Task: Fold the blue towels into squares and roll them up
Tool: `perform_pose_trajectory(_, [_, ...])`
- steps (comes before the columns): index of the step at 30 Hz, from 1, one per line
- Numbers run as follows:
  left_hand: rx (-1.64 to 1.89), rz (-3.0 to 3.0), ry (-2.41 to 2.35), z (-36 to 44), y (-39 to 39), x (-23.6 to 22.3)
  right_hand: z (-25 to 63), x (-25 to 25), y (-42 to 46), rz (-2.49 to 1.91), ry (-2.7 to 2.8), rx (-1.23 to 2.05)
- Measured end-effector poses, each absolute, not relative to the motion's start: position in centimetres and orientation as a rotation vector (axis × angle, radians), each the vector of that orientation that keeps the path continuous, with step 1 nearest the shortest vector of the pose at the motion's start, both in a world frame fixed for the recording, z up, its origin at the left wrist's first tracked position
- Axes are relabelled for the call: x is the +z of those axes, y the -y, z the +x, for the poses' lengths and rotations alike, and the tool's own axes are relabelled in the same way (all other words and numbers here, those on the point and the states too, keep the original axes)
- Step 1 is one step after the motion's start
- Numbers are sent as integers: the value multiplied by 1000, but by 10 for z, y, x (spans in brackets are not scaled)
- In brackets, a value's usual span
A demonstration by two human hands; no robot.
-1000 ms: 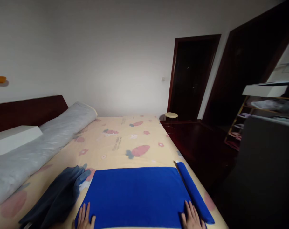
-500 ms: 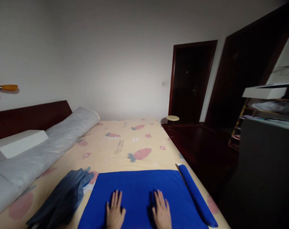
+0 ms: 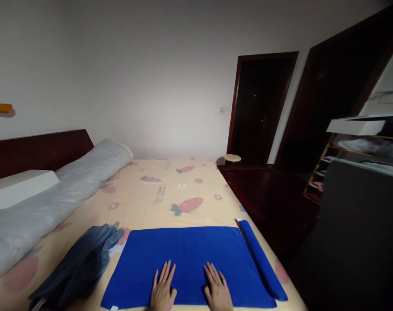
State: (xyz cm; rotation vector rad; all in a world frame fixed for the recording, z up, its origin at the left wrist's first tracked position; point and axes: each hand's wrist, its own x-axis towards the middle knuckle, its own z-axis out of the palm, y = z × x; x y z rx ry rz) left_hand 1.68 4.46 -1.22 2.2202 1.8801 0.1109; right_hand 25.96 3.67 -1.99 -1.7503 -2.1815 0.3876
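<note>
A blue cloth [image 3: 186,246] lies spread flat on the bed, with a small white tag at its near left corner. Both my hands rest palm down on it. My left hand [image 3: 164,287] is left of the cloth's middle, fingers stretched forward. To the right of it, my right hand [image 3: 217,287] also lies flat with its fingers extended. Along the cloth's right side runs a rolled blue cloth [image 3: 263,261]. A crumpled dark grey-blue cloth [image 3: 78,270] sits to the left of the spread one.
The bed's yellow sheet [image 3: 164,179] has a carrot print. A long grey roll of bedding [image 3: 86,177] and a white box [image 3: 23,188] lie by the dark headboard [image 3: 37,151]. Right of the bed are a round stool [image 3: 232,158], a shelf rack [image 3: 361,149] and a dark panel [image 3: 355,233].
My hands have moved slightly closer together on the blue cloth. The view has shifted a little, so the cloth's near edge and white tag now show.
</note>
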Motion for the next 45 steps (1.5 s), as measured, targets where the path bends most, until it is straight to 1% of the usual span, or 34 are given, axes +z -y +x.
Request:
perform_pose_trajectory(4, [92, 2183, -2059, -27, -38, -11, 297, -23, -27, -1944, 2108, 277])
perform_pose_trajectory(11, [-75, 1862, -2569, -120, -23, -19, 368, -49, -4, -2291, 1752, -101])
perform_pose_trajectory(15, [-61, 1706, -2692, -167, -18, -31, 389, -61, -1, -2366, 1626, -132])
perform_pose_trajectory(18, [-48, 1671, -2787, -183, -23, -31, 385, -60, -6, -2353, 1606, -120])
perform_pose_trajectory(20, [0, 1745, -2795, -173, -30, -23, 369, -53, -13, -2285, 1654, -103])
perform_pose_trajectory(22, [56, 1864, -2724, -143, -38, -10, 341, -41, -20, -2187, 1754, -50])
perform_pose_trajectory(26, [93, 2110, -2396, -42, -55, 11, 263, -15, -39, -1962, 1973, 140])
perform_pose_trajectory(30, [83, 2177, -2014, 49, -66, 9, 203, -10, -58, -1766, 2138, 371])
perform_pose_trajectory(33, [7, 2146, -1823, 71, -71, 0, 201, -20, -68, -1655, 2219, 483])
perform_pose_trajectory(36, [47, 2185, -1811, 45, -74, -7, 235, -29, -71, -1691, 2204, 418])
perform_pose_trajectory(40, [127, 2141, -2118, -41, -69, -12, 310, -33, -63, -1958, 2055, 222])
perform_pose_trajectory(45, [-46, 1939, -2531, -146, -52, -20, 381, -45, -49, -2215, 1930, 38])
